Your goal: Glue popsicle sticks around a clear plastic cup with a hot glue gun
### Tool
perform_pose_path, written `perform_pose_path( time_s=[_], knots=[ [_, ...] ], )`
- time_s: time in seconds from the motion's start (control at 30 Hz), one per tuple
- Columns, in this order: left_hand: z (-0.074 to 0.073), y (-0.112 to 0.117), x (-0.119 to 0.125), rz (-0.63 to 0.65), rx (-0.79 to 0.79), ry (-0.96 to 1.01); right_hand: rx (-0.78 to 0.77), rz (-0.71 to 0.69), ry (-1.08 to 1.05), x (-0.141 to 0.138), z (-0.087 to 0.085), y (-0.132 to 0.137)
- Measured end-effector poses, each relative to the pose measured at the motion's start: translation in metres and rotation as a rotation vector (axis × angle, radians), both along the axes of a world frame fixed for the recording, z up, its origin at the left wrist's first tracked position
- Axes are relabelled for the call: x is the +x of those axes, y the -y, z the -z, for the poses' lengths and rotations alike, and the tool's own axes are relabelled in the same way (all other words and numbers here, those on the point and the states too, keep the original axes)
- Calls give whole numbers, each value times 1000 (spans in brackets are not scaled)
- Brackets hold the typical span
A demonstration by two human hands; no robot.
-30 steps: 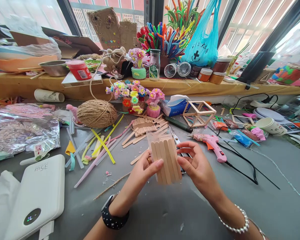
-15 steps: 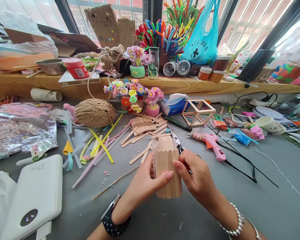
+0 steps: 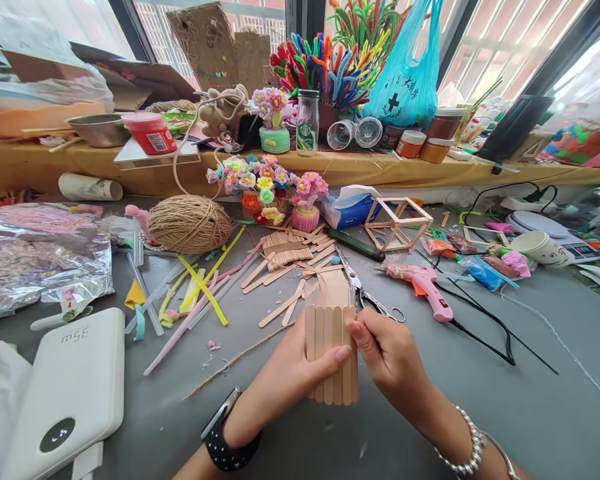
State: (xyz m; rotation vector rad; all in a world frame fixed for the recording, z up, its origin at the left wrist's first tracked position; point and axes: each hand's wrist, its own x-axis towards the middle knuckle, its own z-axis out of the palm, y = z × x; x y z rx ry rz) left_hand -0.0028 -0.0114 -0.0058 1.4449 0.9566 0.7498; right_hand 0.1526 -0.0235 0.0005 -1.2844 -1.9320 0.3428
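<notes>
A clear plastic container [image 3: 325, 291] is held up over the table, its near side covered by a row of wooden craft sticks [image 3: 333, 390] lying edge to edge. My left hand [image 3: 300, 363] wraps around its left side, thumb pressed across the sticks. At the right edge, my right hand [image 3: 390, 343] pinches the outermost stick near its top, fingers curled. Just beyond lie scissors [image 3: 363, 291] with dark handles. A bundle of craft sticks [image 3: 286, 252] rests behind, with loose ones scattered around it.
To the right lies a pink glue gun [image 3: 420, 287] with a black cord. A stick frame cube [image 3: 400, 227] stands behind it. Jute twine [image 3: 189, 225], yellow and pink strips, and a white power bank [image 3: 75, 393] occupy the left. Pipe cleaners [image 3: 330, 73] fill a pot on the ledge.
The stick-covered container has shifted slightly down and left and tipped a little. More of the scissors' handles shows beyond it. Both hands keep their hold.
</notes>
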Motion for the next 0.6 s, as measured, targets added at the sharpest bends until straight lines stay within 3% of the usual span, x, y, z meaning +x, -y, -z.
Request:
perform_pose_path(
  time_s=[0.43,0.6],
  knots=[
    [-1,1,0,9,-27,24,-106,-18,-104,-3,0,1],
    [-5,1,-1,-46,-114,143,-161,5,-156,0,-3,1]
  ],
)
